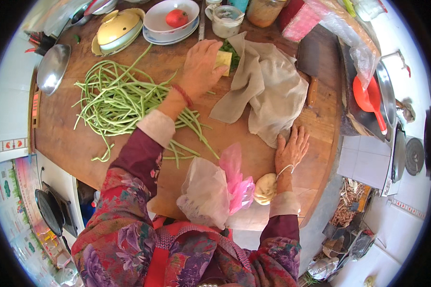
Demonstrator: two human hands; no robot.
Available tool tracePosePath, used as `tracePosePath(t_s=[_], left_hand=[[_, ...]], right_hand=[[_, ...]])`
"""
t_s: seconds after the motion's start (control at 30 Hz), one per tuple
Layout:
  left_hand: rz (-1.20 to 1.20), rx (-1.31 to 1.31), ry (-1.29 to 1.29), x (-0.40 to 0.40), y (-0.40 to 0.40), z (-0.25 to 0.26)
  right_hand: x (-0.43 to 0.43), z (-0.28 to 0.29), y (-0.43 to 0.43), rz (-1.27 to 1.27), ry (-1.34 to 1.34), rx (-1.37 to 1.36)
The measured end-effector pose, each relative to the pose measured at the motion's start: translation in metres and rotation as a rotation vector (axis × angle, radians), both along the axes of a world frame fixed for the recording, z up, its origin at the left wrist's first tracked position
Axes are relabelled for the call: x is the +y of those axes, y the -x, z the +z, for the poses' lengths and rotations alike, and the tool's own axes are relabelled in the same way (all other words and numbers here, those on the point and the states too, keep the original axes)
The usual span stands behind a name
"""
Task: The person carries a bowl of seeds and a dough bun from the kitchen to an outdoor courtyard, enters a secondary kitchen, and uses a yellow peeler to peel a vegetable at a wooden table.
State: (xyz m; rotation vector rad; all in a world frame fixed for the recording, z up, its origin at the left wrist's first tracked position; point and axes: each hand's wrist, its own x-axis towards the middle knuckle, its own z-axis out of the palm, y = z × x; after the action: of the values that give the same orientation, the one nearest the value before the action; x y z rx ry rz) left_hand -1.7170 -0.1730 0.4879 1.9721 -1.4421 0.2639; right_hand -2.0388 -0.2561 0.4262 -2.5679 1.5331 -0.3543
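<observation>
My left hand [203,68] reaches over the wooden table, its fingers at a yellow block or packet [223,61] beside some green leaves [232,50]; whether it grips the block I cannot tell. A pile of long green beans [118,97] lies to its left and under that forearm. My right hand [292,147] rests on the tabletop with fingers spread, its thumb at the lower edge of a crumpled beige cloth [269,86]. Near that wrist sits a pale, rounded yellowish lump [265,189], touching a pink plastic bag [242,190]; a clear plastic bag [204,190] adjoins them.
A tomato [176,18] sits in a white bowl [154,14] on a plate. A lidded yellow bowl [116,32], a metal bowl [54,70] and jars [227,21] line the back. At right are a cleaver [309,57] and a red plastic ladle [366,97].
</observation>
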Motion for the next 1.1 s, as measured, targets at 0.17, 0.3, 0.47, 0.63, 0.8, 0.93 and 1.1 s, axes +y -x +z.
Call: tracePosePath(t_s=[0.17,0.3,0.47,0.63,0.8,0.93,1.1], left_hand=[[-0.021,-0.165,-0.432,0.003,-0.023,-0.006],[0.028,-0.241,-0.454,-0.004,-0.028,-0.013],[-0.158,-0.249,-0.391,0.022,-0.033,-0.012],[-0.137,-0.163,-0.515,0.037,-0.014,-0.008],[-0.153,-0.264,-0.549,0.039,-0.011,-0.008],[-0.127,-0.295,-0.523,0.045,-0.006,-0.004],[-0.204,-0.219,-0.281,0.053,0.022,0.019]], right_hand=[[0.0,-0.003,0.003,0.02,0.036,-0.009],[0.0,-0.006,0.004,0.007,0.059,0.046],[0.001,-0.005,0.0,-0.018,0.051,0.024],[-0.001,-0.004,0.004,0.026,0.069,0.097],[-0.005,-0.014,0.008,0.006,0.055,0.021],[-0.007,-0.018,0.009,0.011,0.053,-0.094],[-0.008,-0.02,0.015,0.042,0.015,-0.165]])
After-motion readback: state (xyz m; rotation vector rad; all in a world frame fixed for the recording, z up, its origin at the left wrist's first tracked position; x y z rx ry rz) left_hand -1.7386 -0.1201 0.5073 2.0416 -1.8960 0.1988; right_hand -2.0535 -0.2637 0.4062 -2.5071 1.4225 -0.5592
